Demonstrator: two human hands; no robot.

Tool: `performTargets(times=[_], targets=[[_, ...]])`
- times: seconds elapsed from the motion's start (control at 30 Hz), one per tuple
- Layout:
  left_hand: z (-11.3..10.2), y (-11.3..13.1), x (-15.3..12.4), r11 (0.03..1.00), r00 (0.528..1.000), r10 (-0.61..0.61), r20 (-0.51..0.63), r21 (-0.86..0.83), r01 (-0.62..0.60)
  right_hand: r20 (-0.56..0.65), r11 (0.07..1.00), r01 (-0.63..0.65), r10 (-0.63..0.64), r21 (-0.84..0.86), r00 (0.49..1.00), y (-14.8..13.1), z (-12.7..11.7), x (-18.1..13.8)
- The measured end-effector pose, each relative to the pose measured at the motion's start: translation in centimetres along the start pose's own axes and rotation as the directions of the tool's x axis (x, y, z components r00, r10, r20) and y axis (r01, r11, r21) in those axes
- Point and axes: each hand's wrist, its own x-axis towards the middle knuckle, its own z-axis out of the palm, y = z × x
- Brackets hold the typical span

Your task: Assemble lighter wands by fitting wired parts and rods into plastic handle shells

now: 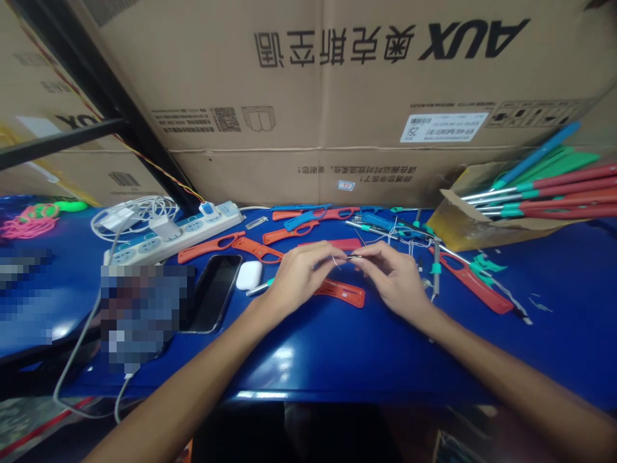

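My left hand (303, 270) and my right hand (393, 276) meet over the middle of the blue table, fingertips almost touching. Between them is a small dark piece (354, 256) with a thin white wire (336, 262) by the left fingers. Both hands are closed in a pinch; the piece is too small to name surely. Under the hands lies an orange-red lighter shell half (344, 292), partly covered by my left hand. Behind them is another red shell piece (351, 244). A silver tube with a green end (259, 287) lies beside my left wrist.
Orange shells (258, 247), blue shells (306, 218) and wired parts (393, 228) lie behind the hands. On the right stands a box of long lighters (456, 225). A power strip (193, 225), phone (214, 289) and white earphone case (249, 275) are left. A large carton (289, 128) walls the back.
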Motion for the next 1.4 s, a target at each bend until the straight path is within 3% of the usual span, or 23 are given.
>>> performTargets(times=[0.37,0.53,0.73,0.93,1.1,1.2,1.4], targets=[[0.2,0.3,-0.2,0.99,0.998,0.066,0.012,0.122,-0.067,-0.05,1.0,-0.015,0.014,-0.011,0.999,0.1,0.5,-0.4],[0.1,0.5,-0.2,0.986,0.998,0.068,0.01,0.154,-0.069,-0.031,0.994,-0.044,0.047,0.1,0.998,0.2,0.6,-0.2],[0.3,0.4,-0.1,0.96,0.999,0.048,-0.007,0.275,-0.045,0.007,0.976,-0.129,0.13,0.174,0.992,-0.5,0.5,0.3],[0.4,-0.1,-0.1,0.98,0.994,-0.09,-0.065,0.172,0.1,0.046,0.958,-0.179,0.173,0.223,0.984,-0.7,-0.2,0.8],[-0.7,-0.7,0.2,0.989,0.984,-0.133,0.121,-0.046,0.139,0.203,0.973,-0.16,0.126,0.163,0.971,-0.3,-1.0,1.0],[-1.2,-0.8,0.3,0.991,0.97,-0.116,0.213,-0.047,0.128,0.278,0.991,-0.103,0.075,0.088,0.958,-0.2,-1.5,1.0],[-1.5,-0.4,0.4,0.988,0.956,-0.131,0.263,-0.048,0.148,0.365,0.994,0.113,-0.104,-0.004,0.925,-0.3,-2.0,1.2]])
